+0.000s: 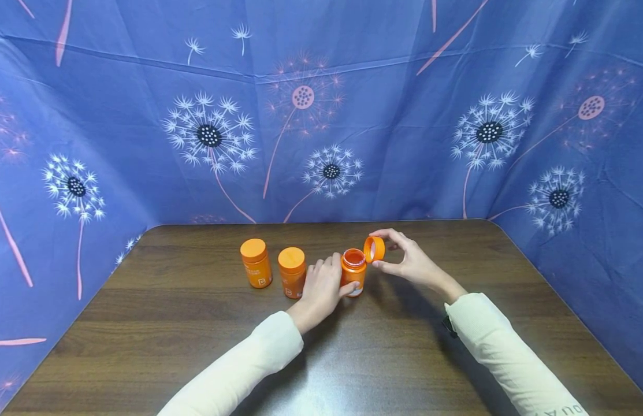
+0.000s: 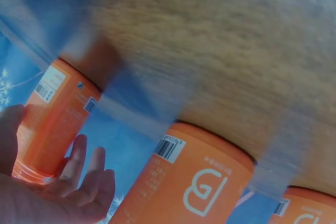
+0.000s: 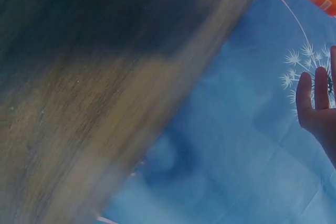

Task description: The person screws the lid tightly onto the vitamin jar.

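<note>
An orange plastic jar (image 1: 355,274) stands uncapped on the table, its round mouth facing up. My left hand (image 1: 320,286) grips it from the left, the thumb across its front. In the left wrist view, the thumb and fingers of the left hand (image 2: 71,195) lie on either side of the jar (image 2: 55,119) near its neck. Just right of the mouth, my right hand (image 1: 416,264) pinches the orange screw lid (image 1: 378,249) between thumb and fingers, tilted so its hollow underside faces left. Only some fingers of the right hand (image 3: 321,103) show in the right wrist view.
Two more orange jars, both capped, stand to the left: a nearer one (image 1: 292,276) beside the left hand and a farther one (image 1: 257,267). The dark wooden table (image 1: 186,323) meets a blue dandelion-print cloth (image 1: 394,173) at its back edge.
</note>
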{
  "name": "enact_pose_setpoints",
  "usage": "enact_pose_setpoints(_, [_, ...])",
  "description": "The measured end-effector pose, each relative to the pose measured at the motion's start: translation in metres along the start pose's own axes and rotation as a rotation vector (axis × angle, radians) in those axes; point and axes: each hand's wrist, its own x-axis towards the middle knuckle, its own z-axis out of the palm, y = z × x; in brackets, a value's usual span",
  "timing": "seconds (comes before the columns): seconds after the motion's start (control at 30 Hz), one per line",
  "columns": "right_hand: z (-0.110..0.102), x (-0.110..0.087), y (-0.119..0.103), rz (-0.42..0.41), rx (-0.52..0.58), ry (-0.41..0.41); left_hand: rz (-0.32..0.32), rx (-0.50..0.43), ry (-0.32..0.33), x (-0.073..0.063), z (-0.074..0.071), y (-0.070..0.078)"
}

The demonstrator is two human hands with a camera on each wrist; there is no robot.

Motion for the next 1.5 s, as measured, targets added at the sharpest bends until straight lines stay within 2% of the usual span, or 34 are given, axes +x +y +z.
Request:
enact_pose_setpoints(0.57, [-0.002, 0.002, -0.003, 0.027, 0.028, 0.018, 0.007, -0.002, 0.011, 0.000, 0.003, 0.003])
enact_pose_setpoints(0.9, [0.000, 0.004, -0.005, 0.019, 0.012, 0.020, 0.023, -0.049, 0.003, -0.004, 0.005, 0.001])
enact_pose_setpoints(1.2, [0.005, 0.007, -0.009, 0.003, -0.019, -0.003, 0.014, -0.060, -0.038, -0.005, 0.004, 0.000])
enact_pose_setpoints(1.33, [0.008, 0.008, -0.007, -0.030, -0.022, -0.002, 0.011, -0.047, -0.040, -0.005, 0.004, 0.000])
enact_pose_setpoints(1.5, [0.015, 0.011, 0.015, -0.075, -0.024, 0.000, 0.008, -0.041, -0.037, -0.005, 0.004, 0.000])
